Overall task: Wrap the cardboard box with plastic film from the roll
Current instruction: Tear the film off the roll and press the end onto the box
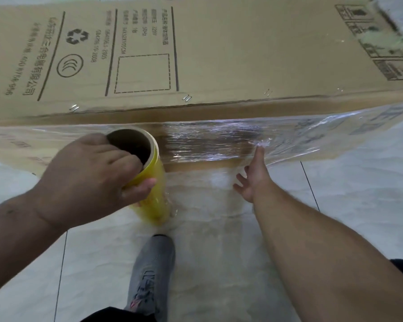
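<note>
Long brown cardboard box point(219, 54) lies flat on the floor, film already across its near side. My left hand point(86, 180) grips the yellow roll of plastic film point(150, 191) by its core, keeping tension; my right hand point(251, 177), fingers spread, presses the sheet flat.

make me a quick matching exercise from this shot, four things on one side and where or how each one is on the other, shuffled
Things:
1. left hand
2. right hand
3. cardboard box
4. grey shoe

States:
A. on the tiled floor, below the roll
B. fingers spread, fingertip on the film
C. lying flat, near side under film
D. closed around the yellow roll

Pairs: 1-D, 2-B, 3-C, 4-A
</note>
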`<state>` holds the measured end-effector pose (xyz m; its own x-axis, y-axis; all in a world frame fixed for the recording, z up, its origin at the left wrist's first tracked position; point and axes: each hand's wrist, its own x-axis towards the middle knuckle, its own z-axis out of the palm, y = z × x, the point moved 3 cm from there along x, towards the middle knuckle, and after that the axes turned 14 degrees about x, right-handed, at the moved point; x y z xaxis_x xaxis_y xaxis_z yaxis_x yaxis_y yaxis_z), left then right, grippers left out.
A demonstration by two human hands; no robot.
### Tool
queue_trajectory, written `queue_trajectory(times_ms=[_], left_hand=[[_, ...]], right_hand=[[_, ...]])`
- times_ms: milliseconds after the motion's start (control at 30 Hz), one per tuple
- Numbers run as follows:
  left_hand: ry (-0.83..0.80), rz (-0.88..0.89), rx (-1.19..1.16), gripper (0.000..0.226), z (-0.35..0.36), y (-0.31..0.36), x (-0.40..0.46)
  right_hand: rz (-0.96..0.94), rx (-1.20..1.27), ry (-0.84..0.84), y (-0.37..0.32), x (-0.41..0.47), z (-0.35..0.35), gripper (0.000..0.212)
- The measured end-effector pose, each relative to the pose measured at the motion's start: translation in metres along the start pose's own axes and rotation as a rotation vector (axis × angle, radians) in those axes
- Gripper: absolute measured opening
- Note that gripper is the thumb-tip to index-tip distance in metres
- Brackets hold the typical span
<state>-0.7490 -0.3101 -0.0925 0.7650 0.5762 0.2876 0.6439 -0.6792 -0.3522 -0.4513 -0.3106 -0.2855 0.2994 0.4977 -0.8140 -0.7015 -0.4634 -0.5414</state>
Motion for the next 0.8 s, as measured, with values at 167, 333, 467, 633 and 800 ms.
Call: queue_trajectory(times_ms=[167,333,467,633,800], left_hand=[[-0.002,-0.103,0.048,0.050,0.005,-0.008,-0.007],[0.012,-0.143,0.075,0.049,0.009,0.005,-0.017],[0.055,-0.234,0.035,0.051,0.006,-0.009,-0.022],[0.066,-0.235,-0.002,0.051,0.001,-0.005,-0.024],[0.175,-0.212,-0.138,0.049,-0.047,0.012,0.016]], right_hand=[[-0.045,0.029,-0.065,0.004,-0.002,0.004,0.091],[-0.057,0.054,-0.128,0.003,0.000,0.005,0.088],[-0.064,0.054,-0.151,0.001,0.007,0.002,0.088],[-0.059,0.045,-0.150,0.003,0.011,-0.003,0.091],[-0.060,0.036,-0.150,0.002,0.007,-0.011,0.089]])
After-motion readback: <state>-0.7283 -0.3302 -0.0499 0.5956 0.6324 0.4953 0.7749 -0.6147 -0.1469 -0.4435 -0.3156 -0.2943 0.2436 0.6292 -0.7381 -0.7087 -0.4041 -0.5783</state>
